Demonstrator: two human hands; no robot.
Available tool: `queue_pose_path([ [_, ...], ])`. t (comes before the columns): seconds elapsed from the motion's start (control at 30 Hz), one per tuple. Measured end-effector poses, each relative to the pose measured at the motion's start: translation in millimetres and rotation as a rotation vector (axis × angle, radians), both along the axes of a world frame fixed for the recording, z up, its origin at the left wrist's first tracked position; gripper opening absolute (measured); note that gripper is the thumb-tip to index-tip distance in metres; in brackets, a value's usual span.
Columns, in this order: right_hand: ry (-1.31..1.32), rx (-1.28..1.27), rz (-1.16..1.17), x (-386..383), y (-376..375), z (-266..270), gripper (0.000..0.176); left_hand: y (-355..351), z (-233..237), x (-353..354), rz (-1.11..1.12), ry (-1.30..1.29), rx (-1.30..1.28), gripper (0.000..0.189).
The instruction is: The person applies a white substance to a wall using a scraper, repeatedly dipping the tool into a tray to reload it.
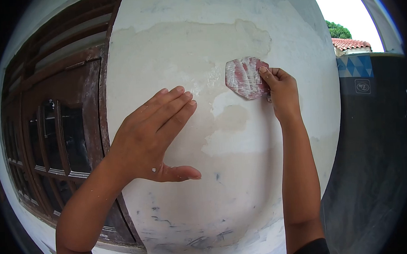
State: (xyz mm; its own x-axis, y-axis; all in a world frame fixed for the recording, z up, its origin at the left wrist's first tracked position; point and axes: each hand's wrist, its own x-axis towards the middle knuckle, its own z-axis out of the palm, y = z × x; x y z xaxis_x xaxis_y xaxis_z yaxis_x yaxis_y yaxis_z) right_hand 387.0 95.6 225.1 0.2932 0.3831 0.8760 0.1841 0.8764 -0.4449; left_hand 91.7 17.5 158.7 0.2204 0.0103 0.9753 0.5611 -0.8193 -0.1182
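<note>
My right hand point(281, 85) pinches a flat red putty spreader point(246, 77) at its right edge, thumb on the near side. White putty is smeared in streaks across the spreader's face, which overlaps the upper middle of the wall point(182, 50) in this view. Left of it, my left hand point(154, 133) is held out in front of the wall, fingers straight and close together, thumb spread away. It holds nothing, and a small white speck of putty sits near the base of its thumb. Beige damp-looking patches and white filled areas mark the wall around both hands.
A brown wooden window frame point(100, 104) with dark glass panes borders the wall on the left. To the right stands a dark panel point(372, 151) with a blue patterned strip. Dark scuffs point(190, 232) streak the lower wall. Roof tiles and a tree show outside, upper right.
</note>
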Motion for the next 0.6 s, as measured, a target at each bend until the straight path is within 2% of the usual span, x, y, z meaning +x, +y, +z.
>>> queue_pose_path([
  [0.07, 0.067, 0.0, 0.1, 1.1, -3.0, -2.2, 0.027, 2.2, -0.5, -2.2, -0.004, -0.015, -0.003, 0.101],
  [0.2, 0.028, 0.005, 0.106, -11.8, -5.3, -1.0, 0.027, 8.4, 0.4, 0.7, -0.021, -0.026, -0.024, 0.101],
  [0.27, -0.051, 0.047, -0.095, -12.8, 3.3, -1.2, 0.027, 8.0, 0.3, 3.0, -0.032, -0.035, -0.035, 0.101],
  [0.3, -0.053, 0.046, -0.095, -11.3, 2.2, -1.5, 0.027, 7.7, 0.1, 3.4, -0.036, -0.042, -0.039, 0.101],
  [0.37, 0.035, -0.015, 0.112, -7.4, -3.2, -3.2, 0.027, 7.7, -0.8, 3.3, -0.042, -0.055, -0.051, 0.101],
  [0.4, 0.033, -0.015, 0.113, -9.0, -4.2, -2.9, 0.027, 7.6, -0.5, 3.5, -0.045, -0.062, -0.054, 0.101],
  [0.5, 0.004, -0.022, 0.083, -9.8, -3.8, -6.2, 0.027, 8.3, -0.6, 4.0, -0.06, -0.071, -0.068, 0.102],
  [0.57, -0.017, 0.023, -0.085, -5.9, 0.7, -10.3, 0.026, 7.6, -0.9, 3.2, -0.071, -0.079, -0.074, 0.102],
  [0.6, -0.019, 0.025, -0.085, -1.9, -1.2, -11.8, 0.026, 6.9, -1.0, 2.2, -0.076, -0.086, -0.075, 0.102],
])
